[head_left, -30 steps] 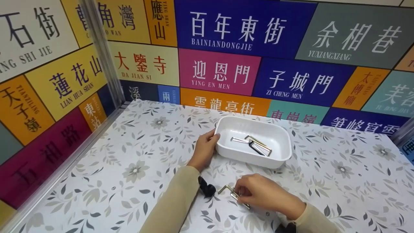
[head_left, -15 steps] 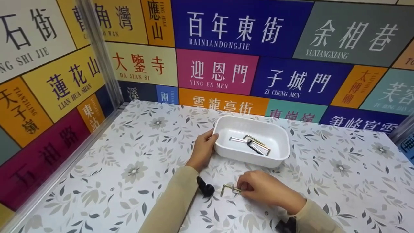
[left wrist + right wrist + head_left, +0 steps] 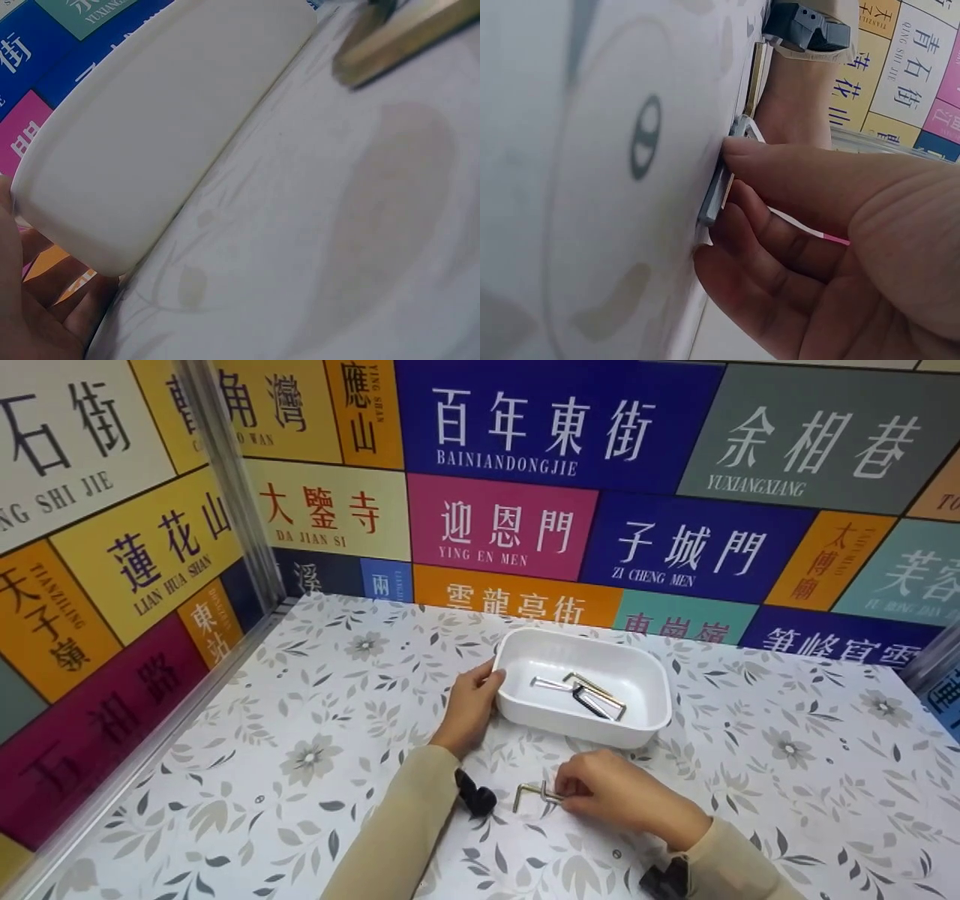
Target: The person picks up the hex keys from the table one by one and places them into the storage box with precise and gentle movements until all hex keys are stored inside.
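Observation:
My left hand [image 3: 469, 709] holds the left end of a white plastic tub [image 3: 577, 729], thumb at the rim and fingers against the outside, as the left wrist view also shows. Inside the tub lie several hex keys [image 3: 600, 688], silver, black and brass-coloured. In front of it, my right hand [image 3: 611, 791] pinches a silver hex key [image 3: 718, 193] between thumb and fingers, at the tabletop. A brass-coloured hex key [image 3: 528, 788] sticks out to the left of that hand, its short arm toward me. Whether the fingers also grip the brass-coloured key is hidden.
The table [image 3: 315, 802] has a white cover with grey leaves and flowers. Behind it and at the left stand walls of coloured sign panels [image 3: 502, 529]. Black wrist devices [image 3: 476, 795] sit at both sleeves.
My right hand has shifted slightly away from me, and the hex keys at its fingers have swung from a slant to lie more sideways. The left hand still holds the tub.

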The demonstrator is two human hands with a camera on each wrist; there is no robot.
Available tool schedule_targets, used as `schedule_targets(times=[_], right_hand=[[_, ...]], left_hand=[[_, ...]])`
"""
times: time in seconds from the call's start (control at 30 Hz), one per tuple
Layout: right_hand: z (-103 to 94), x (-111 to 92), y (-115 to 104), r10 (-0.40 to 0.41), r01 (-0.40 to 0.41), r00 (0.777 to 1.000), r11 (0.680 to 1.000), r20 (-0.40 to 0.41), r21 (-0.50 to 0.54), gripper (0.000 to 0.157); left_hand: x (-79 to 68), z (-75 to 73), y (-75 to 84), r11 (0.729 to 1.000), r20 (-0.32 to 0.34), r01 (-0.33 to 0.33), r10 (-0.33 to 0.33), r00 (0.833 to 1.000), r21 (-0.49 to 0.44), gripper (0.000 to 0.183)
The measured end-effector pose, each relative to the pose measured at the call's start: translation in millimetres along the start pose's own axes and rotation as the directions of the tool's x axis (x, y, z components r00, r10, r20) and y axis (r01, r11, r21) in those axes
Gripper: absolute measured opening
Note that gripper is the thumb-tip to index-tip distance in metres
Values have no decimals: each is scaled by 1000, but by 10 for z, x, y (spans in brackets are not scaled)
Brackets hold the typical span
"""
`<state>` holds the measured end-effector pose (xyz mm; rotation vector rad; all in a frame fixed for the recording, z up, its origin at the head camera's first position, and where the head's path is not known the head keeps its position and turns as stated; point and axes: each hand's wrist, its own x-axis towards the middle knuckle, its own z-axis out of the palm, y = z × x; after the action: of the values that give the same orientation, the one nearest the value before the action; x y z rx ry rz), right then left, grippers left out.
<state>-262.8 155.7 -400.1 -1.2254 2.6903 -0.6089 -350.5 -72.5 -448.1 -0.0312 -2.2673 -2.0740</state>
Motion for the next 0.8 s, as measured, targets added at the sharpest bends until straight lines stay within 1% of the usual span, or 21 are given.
schedule_targets(times=[0.2,0.37,0.5,0.63,0.8], right_hand=[[15,6,4,-8,8,1000,1000,-1,-27,7],[11,3,7,-11,12,1000,999,4,-37,7],[4,-1,5,-16,16,1000,999,-5,-40,7],[13,-4,-5,-30,28,999,997,-23,-69,7],[22,-5,-20,-50,45,997,995,-52,-94,10]], left_hand=[[9,-2,3,1000,-4,7,-7,1000,8,51],[-4,4,7,1000,-14,-9,9,1000,13,51],[-6,6,10,1000,-16,-5,5,1000,11,51],[-3,8,12,1000,-17,-2,2,1000,9,51],[-9,19,-7,996,-4,-33,32,999,-86,49]])
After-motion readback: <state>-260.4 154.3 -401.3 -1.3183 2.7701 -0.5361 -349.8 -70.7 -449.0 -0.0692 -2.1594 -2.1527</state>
